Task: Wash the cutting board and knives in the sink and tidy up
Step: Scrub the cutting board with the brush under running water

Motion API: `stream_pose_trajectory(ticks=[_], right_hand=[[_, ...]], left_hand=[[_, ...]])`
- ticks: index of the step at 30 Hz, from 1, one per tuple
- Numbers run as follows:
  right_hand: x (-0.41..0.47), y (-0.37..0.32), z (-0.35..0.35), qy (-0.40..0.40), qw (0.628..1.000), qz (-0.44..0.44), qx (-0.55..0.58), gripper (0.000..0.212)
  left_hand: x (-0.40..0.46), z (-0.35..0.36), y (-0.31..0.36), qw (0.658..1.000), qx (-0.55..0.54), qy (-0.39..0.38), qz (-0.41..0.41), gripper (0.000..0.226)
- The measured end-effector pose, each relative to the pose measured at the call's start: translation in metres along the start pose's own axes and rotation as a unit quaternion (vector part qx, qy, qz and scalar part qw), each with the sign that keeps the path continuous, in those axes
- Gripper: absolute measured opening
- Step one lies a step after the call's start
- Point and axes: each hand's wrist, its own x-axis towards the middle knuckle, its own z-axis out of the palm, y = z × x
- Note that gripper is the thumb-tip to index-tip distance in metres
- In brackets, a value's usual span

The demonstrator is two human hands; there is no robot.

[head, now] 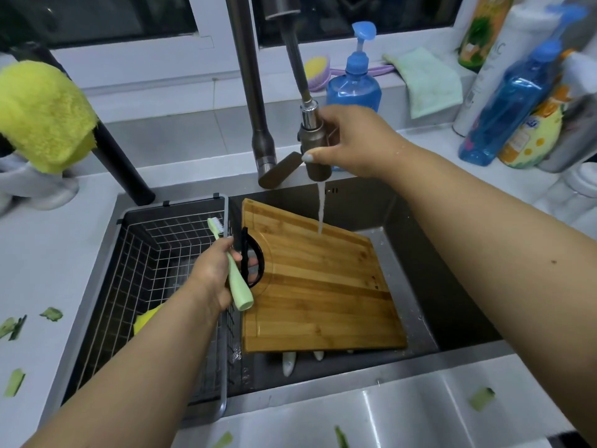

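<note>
Kitchen sink (pixel 420 321) under a window, white worktop (pixel 48 286) with green peel scraps. Cutting board (pixel 316 286) lies tilted in the basin, water hitting its upper edge. Wood, stiff, likely heavy and slippery wet; best gripped by an edge or the black handle (pixel 255 263). Left hand (pixel 213 273) holds a green brush (pixel 231 266) at the board's left edge. Right hand (pixel 352 140), above the board, grips the spray head (pixel 315 147).

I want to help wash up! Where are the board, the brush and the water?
board (pixel 319 295): head view, middle of its wooden top.
brush (pixel 238 286): head view, green handle below the left hand.
water (pixel 320 215): head view, stream under the spout.
</note>
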Motion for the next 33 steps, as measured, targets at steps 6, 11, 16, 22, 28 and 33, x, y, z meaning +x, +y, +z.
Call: stream_pose_trajectory(ticks=[6, 11, 16, 22, 28, 33], right_hand=[[-0.014, -0.007, -0.009, -0.053, 0.998, 0.025, -0.014, 0.029], [-0.025, -0.025, 0.004, -0.118, 0.979, 0.039, 0.159, 0.028], [-0.016, -0.031, 0.035, -0.066, 0.965, 0.028, 0.253, 0.029], [0.005, -0.033, 0.05, 0.015, 0.979, 0.02, 0.204, 0.045], [0.014, -0.028, 0.05, 0.055, 0.989, 0.012, 0.135, 0.047], [0.011, -0.015, 0.033, 0.051, 0.997, 0.014, 0.056, 0.042]], left_hand=[[-0.002, 0.001, 0.001, 1.0, 0.008, -0.003, -0.002, 0.045], [-0.003, 0.003, 0.002, 1.0, 0.011, -0.005, -0.004, 0.043], [0.0, 0.003, 0.002, 1.0, 0.018, -0.001, -0.002, 0.042], [0.002, 0.002, 0.001, 1.0, 0.019, -0.002, 0.004, 0.04], [0.002, 0.003, 0.001, 1.0, 0.013, -0.018, 0.0, 0.041], [0.005, 0.001, 0.0, 1.0, 0.013, -0.008, -0.002, 0.044]])
